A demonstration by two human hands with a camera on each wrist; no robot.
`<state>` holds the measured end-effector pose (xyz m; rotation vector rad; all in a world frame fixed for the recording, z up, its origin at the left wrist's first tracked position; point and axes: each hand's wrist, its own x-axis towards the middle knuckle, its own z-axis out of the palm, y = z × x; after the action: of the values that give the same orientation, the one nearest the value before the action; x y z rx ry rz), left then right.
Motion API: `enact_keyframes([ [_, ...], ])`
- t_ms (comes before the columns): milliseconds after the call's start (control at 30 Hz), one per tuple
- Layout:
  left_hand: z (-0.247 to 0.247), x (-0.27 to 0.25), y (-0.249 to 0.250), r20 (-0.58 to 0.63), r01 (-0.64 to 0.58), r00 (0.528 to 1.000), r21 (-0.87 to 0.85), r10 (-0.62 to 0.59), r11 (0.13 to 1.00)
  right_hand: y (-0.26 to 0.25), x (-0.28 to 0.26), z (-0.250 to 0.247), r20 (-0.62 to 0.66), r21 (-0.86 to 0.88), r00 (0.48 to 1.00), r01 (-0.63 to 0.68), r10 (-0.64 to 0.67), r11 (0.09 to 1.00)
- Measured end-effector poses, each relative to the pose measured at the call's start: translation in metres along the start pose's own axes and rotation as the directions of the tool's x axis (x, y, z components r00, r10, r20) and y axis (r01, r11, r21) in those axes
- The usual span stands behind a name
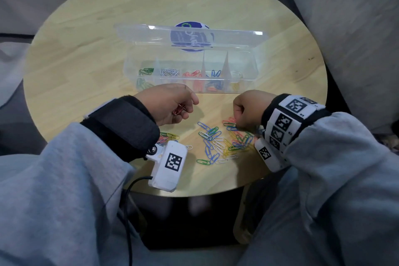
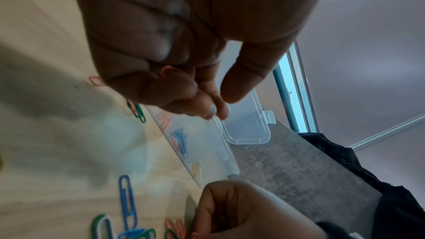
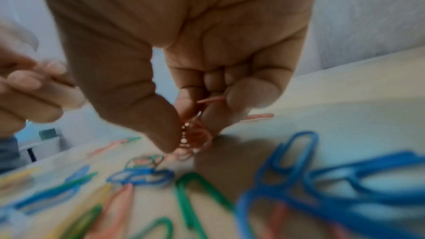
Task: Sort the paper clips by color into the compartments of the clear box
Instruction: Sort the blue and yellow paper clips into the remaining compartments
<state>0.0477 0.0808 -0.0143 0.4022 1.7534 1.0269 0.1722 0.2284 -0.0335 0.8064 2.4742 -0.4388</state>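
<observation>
A clear box point(image 1: 248, 81) with its lid up stands mid-table; its compartments hold green, white, red, blue and yellow clips. My left hand point(image 1: 172, 106) hovers in front of the box with its fingers curled round red paper clips point(image 1: 178, 109), also seen as red clips point(image 2: 166, 70) in the left wrist view. My right hand point(image 1: 246, 112) reaches down onto the loose pile of paper clips point(image 1: 222, 140). Its thumb and fingers pinch a bunch of red clips point(image 3: 195, 134) just above the wood.
The round wooden table point(image 1: 86, 49) has a blue sticker point(image 1: 191, 36) behind the box lid. More loose clips point(image 1: 169, 136) lie under my left wrist. Grey upholstery point(image 1: 356, 28) surrounds the table on the right.
</observation>
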Motion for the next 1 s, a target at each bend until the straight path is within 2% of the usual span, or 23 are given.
enact_keyframes([
  [100, -0.001, 0.000, 0.001, -0.019, 0.002, 1.000, 0.045, -0.001, 0.999, 0.010, -0.003, -0.012, -0.028, 0.197, 1.000, -0.009, 0.015, 0.980],
  [167, -0.002, 0.000, 0.000, -0.044, -0.001, 0.999, 0.093, 0.005, 0.996, 0.020, -0.007, -0.021, -0.041, 0.393, 0.998, -0.022, 0.042, 0.919],
  [267, 0.000, 0.001, -0.002, -0.055, -0.007, 0.998, 0.211, 0.019, 0.978, 0.034, -0.017, -0.031, -0.024, 0.679, 0.998, -0.020, 0.049, 0.734],
  [367, 0.007, 0.000, -0.001, -0.029, -0.052, 0.997, 0.367, 0.067, 0.929, 0.048, -0.026, -0.032, -0.012, 0.823, 1.000, 0.002, 0.013, 0.568],
  [467, 0.021, -0.004, 0.005, 0.009, -0.141, 0.986, 0.564, 0.165, 0.814, 0.059, -0.027, -0.026, 0.041, 0.854, 0.997, -0.068, 0.064, 0.516],
  [533, 0.034, -0.004, 0.011, 0.026, -0.168, 0.977, 0.706, 0.213, 0.688, 0.063, -0.026, -0.022, 0.091, 0.860, 0.987, -0.143, 0.129, 0.490],
  [633, 0.056, 0.004, 0.019, 0.063, -0.181, 0.967, 0.854, 0.247, 0.488, 0.063, -0.024, -0.023, 0.142, 0.883, 0.979, -0.192, 0.145, 0.429],
  [700, 0.069, 0.012, 0.021, 0.085, -0.179, 0.965, 0.907, 0.250, 0.381, 0.061, -0.023, -0.025, 0.141, 0.868, 0.978, -0.196, 0.152, 0.457],
  [767, 0.078, 0.019, 0.022, 0.103, -0.176, 0.967, 0.932, 0.235, 0.316, 0.060, -0.021, -0.025, 0.081, 0.782, 0.984, -0.162, 0.160, 0.601],
  [867, 0.087, 0.029, 0.020, 0.129, -0.181, 0.969, 0.950, 0.210, 0.253, 0.060, -0.021, -0.022, -0.018, 0.538, 0.989, -0.117, 0.150, 0.835],
  [933, 0.091, 0.034, 0.019, 0.150, -0.187, 0.974, 0.956, 0.171, 0.228, 0.057, -0.021, -0.021, -0.034, 0.418, 0.989, -0.120, 0.147, 0.901],
  [1000, 0.091, 0.038, 0.018, 0.153, -0.183, 0.977, 0.959, 0.146, 0.219, 0.053, -0.019, -0.021, -0.034, 0.372, 0.991, -0.109, 0.131, 0.922],
])
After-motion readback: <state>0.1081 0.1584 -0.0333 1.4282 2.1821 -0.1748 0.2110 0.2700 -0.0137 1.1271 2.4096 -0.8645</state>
